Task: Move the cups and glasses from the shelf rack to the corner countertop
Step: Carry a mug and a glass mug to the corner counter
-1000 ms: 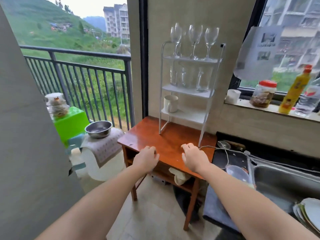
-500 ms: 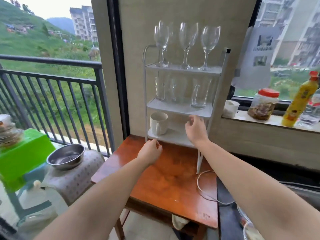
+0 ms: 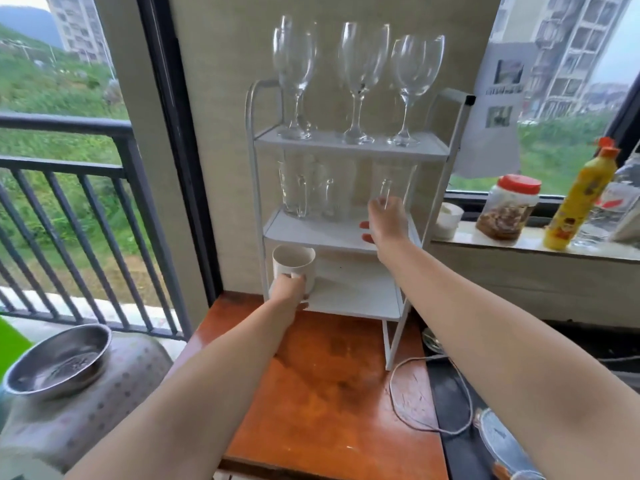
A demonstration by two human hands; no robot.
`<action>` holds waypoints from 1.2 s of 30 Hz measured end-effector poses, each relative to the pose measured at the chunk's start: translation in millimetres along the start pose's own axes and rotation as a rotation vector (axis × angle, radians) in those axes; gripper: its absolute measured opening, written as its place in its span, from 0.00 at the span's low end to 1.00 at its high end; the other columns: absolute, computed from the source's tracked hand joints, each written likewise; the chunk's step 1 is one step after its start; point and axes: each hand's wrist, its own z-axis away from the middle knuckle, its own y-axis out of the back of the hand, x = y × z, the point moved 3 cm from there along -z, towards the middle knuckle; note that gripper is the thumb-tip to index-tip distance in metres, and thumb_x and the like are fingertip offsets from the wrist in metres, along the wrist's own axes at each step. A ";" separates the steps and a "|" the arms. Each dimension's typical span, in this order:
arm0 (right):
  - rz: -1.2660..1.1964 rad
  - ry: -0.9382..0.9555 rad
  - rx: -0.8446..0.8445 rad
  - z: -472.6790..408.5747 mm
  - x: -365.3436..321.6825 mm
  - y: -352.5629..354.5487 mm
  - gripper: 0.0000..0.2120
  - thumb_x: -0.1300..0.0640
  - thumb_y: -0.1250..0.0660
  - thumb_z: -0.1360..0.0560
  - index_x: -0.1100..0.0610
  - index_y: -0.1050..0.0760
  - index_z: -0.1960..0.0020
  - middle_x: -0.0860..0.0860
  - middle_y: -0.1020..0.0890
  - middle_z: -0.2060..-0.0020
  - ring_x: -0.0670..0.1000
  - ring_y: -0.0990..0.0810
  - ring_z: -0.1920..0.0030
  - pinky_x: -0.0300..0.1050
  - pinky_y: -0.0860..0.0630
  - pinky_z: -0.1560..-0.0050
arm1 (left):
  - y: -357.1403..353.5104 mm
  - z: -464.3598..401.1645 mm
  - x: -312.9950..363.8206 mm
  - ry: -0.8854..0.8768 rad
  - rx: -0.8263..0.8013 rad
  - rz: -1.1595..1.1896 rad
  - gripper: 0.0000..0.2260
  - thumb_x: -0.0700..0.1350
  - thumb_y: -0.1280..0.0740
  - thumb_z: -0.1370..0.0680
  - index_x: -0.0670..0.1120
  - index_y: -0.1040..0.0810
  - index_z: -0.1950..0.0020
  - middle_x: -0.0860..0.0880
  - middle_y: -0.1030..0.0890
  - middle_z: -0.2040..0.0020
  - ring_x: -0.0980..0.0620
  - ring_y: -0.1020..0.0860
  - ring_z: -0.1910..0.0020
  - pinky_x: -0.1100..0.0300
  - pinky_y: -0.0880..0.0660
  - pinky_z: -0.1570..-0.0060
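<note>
A white three-tier shelf rack [image 3: 349,152] stands on a wooden table [image 3: 332,393]. Three wine glasses [image 3: 360,81] stand on its top tier. Several clear glass mugs [image 3: 304,188] sit on the middle tier. My right hand [image 3: 382,223] is at the base of the rightmost glass mug [image 3: 393,178], fingers spread around it, and a firm grip does not show. On the bottom tier stands a white mug [image 3: 292,263], with my left hand [image 3: 287,292] closed on its handle side.
A windowsill on the right holds a small white cup [image 3: 448,220], a red-lidded jar [image 3: 507,206] and a yellow bottle [image 3: 581,199]. A steel bowl [image 3: 59,362] rests on a covered barrel at the left, by the balcony railing. A cord [image 3: 429,393] lies across the table's right edge.
I have come closer to the rack. My left hand rose from the table to the white mug. My right hand went up from the bottom tier to the rightmost glass mug.
</note>
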 end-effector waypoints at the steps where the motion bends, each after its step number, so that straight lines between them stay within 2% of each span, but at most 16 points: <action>1: -0.017 -0.006 0.003 -3.5 0.3 0.3 0.14 0.56 0.46 0.20 0.58 0.32 0.37 0.50 0.26 0.56 0.49 0.22 0.62 0.39 0.26 0.72 | 0.1 -4.0 -1.6 0.038 -0.022 0.054 0.14 0.43 0.42 0.19 0.39 0.30 0.35 0.43 0.25 0.48 0.50 0.23 0.60 0.55 0.21 0.63; 5: -0.021 -0.021 -0.023 -8.8 -4.4 2.1 0.13 0.54 0.46 0.19 0.58 0.30 0.40 0.52 0.25 0.54 0.46 0.24 0.66 0.38 0.28 0.73 | -2.3 -17.7 -9.2 0.141 -0.079 0.138 0.15 0.44 0.42 0.18 0.38 0.30 0.35 0.44 0.25 0.55 0.48 0.23 0.62 0.54 0.23 0.70; 7: -0.018 -0.015 -0.004 -8.8 -4.7 4.8 0.10 0.54 0.47 0.19 0.57 0.31 0.44 0.51 0.26 0.56 0.47 0.26 0.67 0.38 0.28 0.72 | -3.7 -22.7 -10.3 0.153 -0.041 0.180 0.17 0.43 0.45 0.18 0.39 0.33 0.31 0.41 0.24 0.49 0.47 0.23 0.59 0.57 0.23 0.76; 9: -0.017 -0.004 0.019 -9.7 -3.9 9.5 0.08 0.54 0.47 0.18 0.57 0.32 0.47 0.51 0.28 0.59 0.48 0.27 0.68 0.38 0.28 0.72 | -3.9 -24.2 -8.4 0.163 0.018 0.210 0.19 0.43 0.46 0.18 0.41 0.36 0.27 0.39 0.27 0.34 0.43 0.22 0.42 0.57 0.23 0.75; 11: -0.011 0.011 0.025 -7.3 -3.8 16.8 0.08 0.54 0.47 0.18 0.57 0.32 0.47 0.51 0.28 0.62 0.47 0.27 0.68 0.38 0.25 0.72 | -3.2 -22.9 -5.5 0.162 0.027 0.236 0.19 0.42 0.46 0.17 0.41 0.37 0.26 0.38 0.32 0.28 0.40 0.31 0.30 0.55 0.22 0.65; 13: 0.011 0.032 0.010 -2.5 -3.7 23.8 0.09 0.54 0.47 0.17 0.57 0.32 0.45 0.50 0.28 0.62 0.47 0.27 0.68 0.39 0.22 0.67 | -2.2 -21.7 -4.6 0.158 0.027 0.267 0.19 0.42 0.47 0.17 0.41 0.37 0.26 0.38 0.34 0.27 0.38 0.34 0.28 0.56 0.22 0.65; 16: 0.053 0.068 -0.006 9.4 -4.1 34.0 0.09 0.53 0.47 0.17 0.57 0.32 0.45 0.50 0.28 0.62 0.47 0.26 0.67 0.40 0.21 0.63 | -3.1 -17.4 -9.0 0.120 0.018 0.246 0.19 0.43 0.46 0.17 0.42 0.36 0.27 0.37 0.35 0.26 0.36 0.36 0.27 0.61 0.23 0.79; 21: 0.036 0.123 -0.047 34.0 -3.6 44.6 0.07 0.54 0.46 0.17 0.56 0.32 0.47 0.50 0.29 0.62 0.48 0.26 0.68 0.45 0.19 0.58 | -8.5 10.9 -9.5 0.055 -0.008 0.237 0.19 0.43 0.47 0.17 0.41 0.35 0.27 0.37 0.36 0.25 0.35 0.35 0.28 0.61 0.22 0.76; 23: 0.037 0.169 -0.075 46.8 -2.5 49.2 0.07 0.54 0.46 0.17 0.56 0.32 0.47 0.50 0.29 0.62 0.48 0.26 0.68 0.45 0.19 0.59 | -9.0 27.3 -10.3 0.027 -0.030 0.242 0.19 0.44 0.47 0.17 0.41 0.35 0.27 0.37 0.36 0.25 0.34 0.28 0.34 0.59 0.20 0.71; 24: 0.040 0.191 -0.087 52.4 -2.2 51.3 0.07 0.54 0.46 0.17 0.56 0.32 0.47 0.50 0.29 0.62 0.48 0.26 0.68 0.45 0.19 0.59 | -8.4 36.0 -10.2 0.008 -0.046 0.234 0.19 0.44 0.48 0.17 0.40 0.36 0.27 0.37 0.35 0.26 0.36 0.21 0.44 0.58 0.20 0.67; 26: 0.047 0.223 -0.110 65.1 -1.5 55.0 0.07 0.55 0.45 0.17 0.57 0.31 0.48 0.50 0.29 0.62 0.47 0.26 0.68 0.46 0.19 0.59 | -5.1 53.2 -10.6 -0.018 -0.055 0.218 0.19 0.45 0.48 0.17 0.38 0.36 0.27 0.36 0.34 0.27 0.48 0.25 0.70 0.56 0.22 0.58; 27: 0.044 0.234 -0.119 71.5 -1.6 56.4 0.07 0.55 0.45 0.18 0.57 0.31 0.48 0.50 0.29 0.62 0.47 0.26 0.68 0.47 0.19 0.60 | -1.9 60.4 -10.2 -0.026 -0.050 0.221 0.20 0.45 0.48 0.17 0.38 0.36 0.27 0.35 0.33 0.27 0.51 0.29 0.76 0.55 0.23 0.56; 30: 0.027 0.247 -0.140 95.8 -2.1 60.5 0.09 0.55 0.45 0.18 0.56 0.31 0.54 0.51 0.29 0.62 0.47 0.26 0.68 0.43 0.19 0.64 | 11.5 81.5 -10.2 -0.024 -0.049 0.234 0.19 0.44 0.48 0.16 0.37 0.37 0.27 0.34 0.30 0.31 0.50 0.31 0.76 0.59 0.26 0.63; 33: 0.004 0.242 -0.148 124.9 3.1 64.4 0.09 0.54 0.45 0.17 0.57 0.31 0.52 0.51 0.28 0.62 0.46 0.26 0.69 0.40 0.20 0.68 | 26.0 104.6 -14.2 -0.010 -0.070 0.235 0.19 0.41 0.49 0.17 0.36 0.38 0.27 0.42 0.28 0.56 0.51 0.32 0.84 0.58 0.26 0.63; 34: -0.012 0.231 -0.149 137.0 7.0 65.8 0.09 0.54 0.45 0.17 0.57 0.31 0.52 0.51 0.28 0.62 0.47 0.26 0.69 0.40 0.20 0.68 | 31.6 114.4 -17.6 -0.007 -0.081 0.229 0.19 0.40 0.49 0.17 0.36 0.38 0.27 0.44 0.30 0.58 0.53 0.32 0.85 0.58 0.27 0.63; 36: -0.047 0.205 -0.149 157.8 18.5 68.6 0.09 0.55 0.45 0.17 0.56 0.31 0.55 0.51 0.28 0.63 0.47 0.26 0.69 0.41 0.19 0.68 | 39.7 132.4 -26.5 -0.011 -0.089 0.210 0.19 0.40 0.49 0.17 0.35 0.37 0.27 0.42 0.27 0.54 0.56 0.32 0.87 0.59 0.29 0.64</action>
